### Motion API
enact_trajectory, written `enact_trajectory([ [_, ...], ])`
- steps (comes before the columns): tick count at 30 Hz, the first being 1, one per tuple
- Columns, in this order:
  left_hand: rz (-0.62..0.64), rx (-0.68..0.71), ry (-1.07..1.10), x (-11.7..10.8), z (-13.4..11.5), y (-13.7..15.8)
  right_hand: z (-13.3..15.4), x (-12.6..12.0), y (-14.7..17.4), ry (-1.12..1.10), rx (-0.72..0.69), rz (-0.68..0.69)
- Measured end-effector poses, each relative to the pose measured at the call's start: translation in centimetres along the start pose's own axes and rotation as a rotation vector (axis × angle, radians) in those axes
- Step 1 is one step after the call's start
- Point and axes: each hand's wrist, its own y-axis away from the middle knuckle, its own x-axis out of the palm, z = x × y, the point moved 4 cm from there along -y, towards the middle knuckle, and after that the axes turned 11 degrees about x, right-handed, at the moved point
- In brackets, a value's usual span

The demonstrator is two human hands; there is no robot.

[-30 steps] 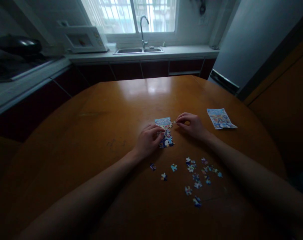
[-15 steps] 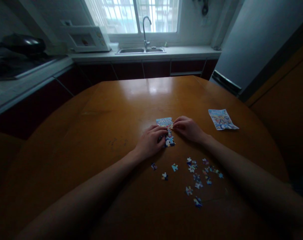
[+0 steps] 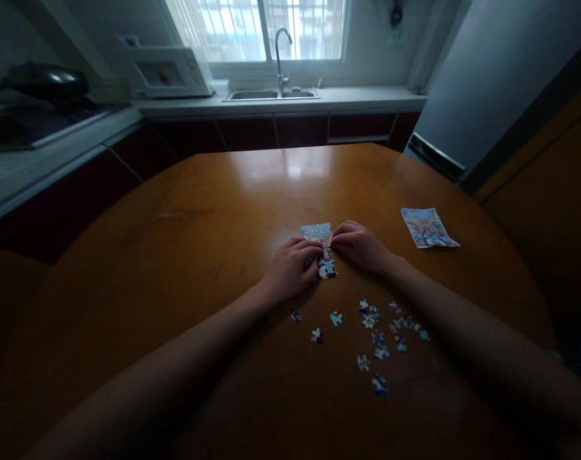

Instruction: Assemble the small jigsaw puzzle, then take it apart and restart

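Left hand [image 3: 290, 265], one: lying over the left side of the partly joined puzzle [image 3: 327, 254], its fingers curling and its thumb standing apart from them, a gap showing between. Whatever it is covering beneath the fingers is hidden.

Right hand [image 3: 360, 246], one: resting at the puzzle's right edge, slightly towards the far end, its fingertips drawing close together. Whether it is pinching a piece cannot be told; the tips are too small and dark.

Partly joined puzzle, one: lying flat on the tabletop [image 3: 233, 198] between the two hands, to the right of the left hand and to the left of the right hand. Its long axis is running away from the body, near end to far end, with the arms slanting in on either side. Both hands are standing equally close, the left overlapping, the right meeting the jagged right edge; that sideways meeting is the relation on which, in judgement, everything is turning.

Loose pieces, various: a scattered group [image 3: 379, 342] lying nearer the body, to the right, beside the right forearm; a light-blue piece [image 3: 336, 318] lying left of that group; a dark piece [image 3: 296, 316] and a pale-and-dark piece [image 3: 317, 335] lying on the near side of the left hand.

Printed sheet [image 3: 429, 228], one: lying creased on the tabletop, beyond the right hand and well apart from the puzzle.
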Motion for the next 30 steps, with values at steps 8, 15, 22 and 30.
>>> enact_trajectory([
  [8, 0.016, -0.007, -0.005, -0.1, 0.0, 0.0, 0.4, 0.0, 0.1, 0.021, -0.016, 0.020],
  [15, 0.014, -0.018, -0.009, -0.2, -0.1, -0.1, -0.5, -0.8, 0.1, -0.034, 0.075, -0.189],
  [22, 0.032, -0.026, -0.011, -0.2, -0.2, -0.1, -0.9, -0.2, 0.3, -0.043, 0.039, -0.127],
  [30, 0.041, -0.036, -0.020, -0.1, 0.0, 0.0, -1.2, 0.1, 0.2, -0.081, 0.080, -0.110],
])
